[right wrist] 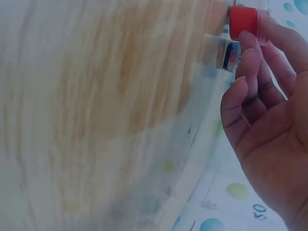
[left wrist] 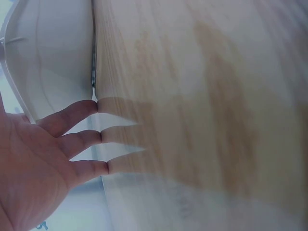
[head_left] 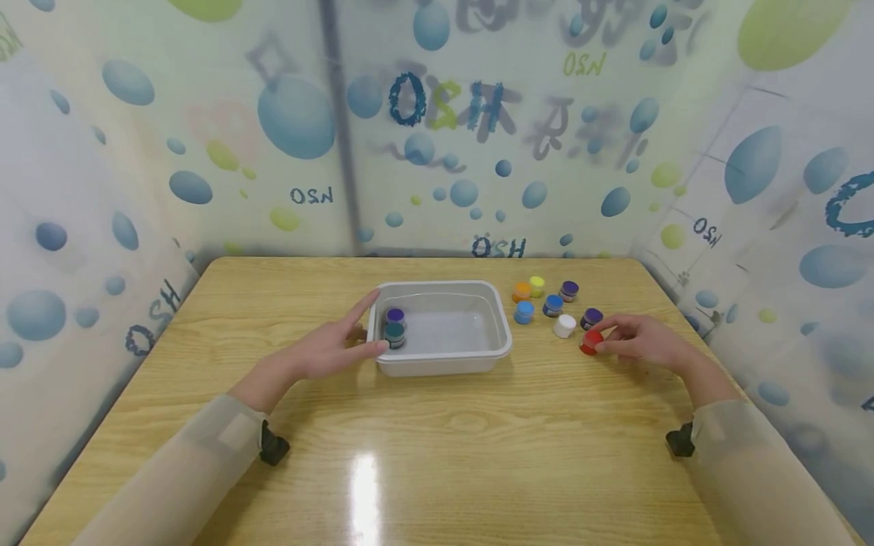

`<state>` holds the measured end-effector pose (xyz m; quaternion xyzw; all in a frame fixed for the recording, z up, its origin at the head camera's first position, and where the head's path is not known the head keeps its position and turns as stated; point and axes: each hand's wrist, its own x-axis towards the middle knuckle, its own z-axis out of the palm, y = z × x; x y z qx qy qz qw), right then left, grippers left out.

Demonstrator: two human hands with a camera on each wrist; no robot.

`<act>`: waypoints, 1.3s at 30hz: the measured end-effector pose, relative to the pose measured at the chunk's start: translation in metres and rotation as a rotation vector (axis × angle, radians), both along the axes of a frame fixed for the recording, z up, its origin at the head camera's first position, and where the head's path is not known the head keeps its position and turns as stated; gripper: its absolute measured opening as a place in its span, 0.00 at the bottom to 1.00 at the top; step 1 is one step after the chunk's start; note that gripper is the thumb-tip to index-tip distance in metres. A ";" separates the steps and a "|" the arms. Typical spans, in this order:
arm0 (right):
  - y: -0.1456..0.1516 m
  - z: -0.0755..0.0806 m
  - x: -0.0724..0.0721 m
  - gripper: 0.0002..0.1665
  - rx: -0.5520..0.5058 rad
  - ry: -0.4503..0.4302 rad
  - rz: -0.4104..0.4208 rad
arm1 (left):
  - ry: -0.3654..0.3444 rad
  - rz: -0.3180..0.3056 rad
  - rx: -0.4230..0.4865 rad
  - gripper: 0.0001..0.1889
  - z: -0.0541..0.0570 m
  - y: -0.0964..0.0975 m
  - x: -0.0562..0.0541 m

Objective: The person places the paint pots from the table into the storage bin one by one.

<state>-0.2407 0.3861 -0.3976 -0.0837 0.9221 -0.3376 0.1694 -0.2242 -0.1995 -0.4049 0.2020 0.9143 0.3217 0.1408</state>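
In the head view a white plastic bin (head_left: pixel 444 366) stands on the table, with a purple-lidded jar (head_left: pixel 395 316) and a teal paint jar (head_left: pixel 394 334) at its left end. My left hand (head_left: pixel 326 350) is spread at that end, index finger and thumb along the rim. Its other fingers (left wrist: pixel 79 144) are stretched out, tips on the tabletop in the left wrist view. To the right, my right hand (head_left: pixel 645 340) pinches a small red paint jar (head_left: pixel 590 343) between thumb and fingers. The red jar (right wrist: pixel 243 23) also shows in the right wrist view.
Right of the bin stand several more jars: orange (head_left: pixel 522 293), yellow (head_left: pixel 536 286), light blue (head_left: pixel 523 312), blue (head_left: pixel 553 305), white (head_left: pixel 564 326), and two dark purple ones (head_left: pixel 569 290). Printed fabric walls (head_left: pixel 437 189) border the wooden table (head_left: pixel 451 455).
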 end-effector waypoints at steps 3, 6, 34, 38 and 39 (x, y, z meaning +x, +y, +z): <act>-0.004 0.000 0.002 0.27 -0.009 0.012 0.022 | 0.006 -0.002 -0.004 0.53 -0.001 0.000 -0.001; -0.008 0.002 0.004 0.26 -0.028 0.026 0.044 | 0.006 0.000 -0.007 0.53 -0.001 0.000 -0.001; -0.128 0.043 -0.005 0.18 -0.248 0.228 0.177 | 0.012 -0.014 -0.007 0.53 -0.003 -0.002 -0.003; -0.152 0.046 -0.011 0.18 -0.268 0.229 0.217 | 0.010 -0.015 0.002 0.53 -0.003 -0.001 -0.003; -0.158 0.045 -0.013 0.18 -0.273 0.231 0.226 | 0.008 -0.012 0.003 0.53 -0.003 -0.001 -0.003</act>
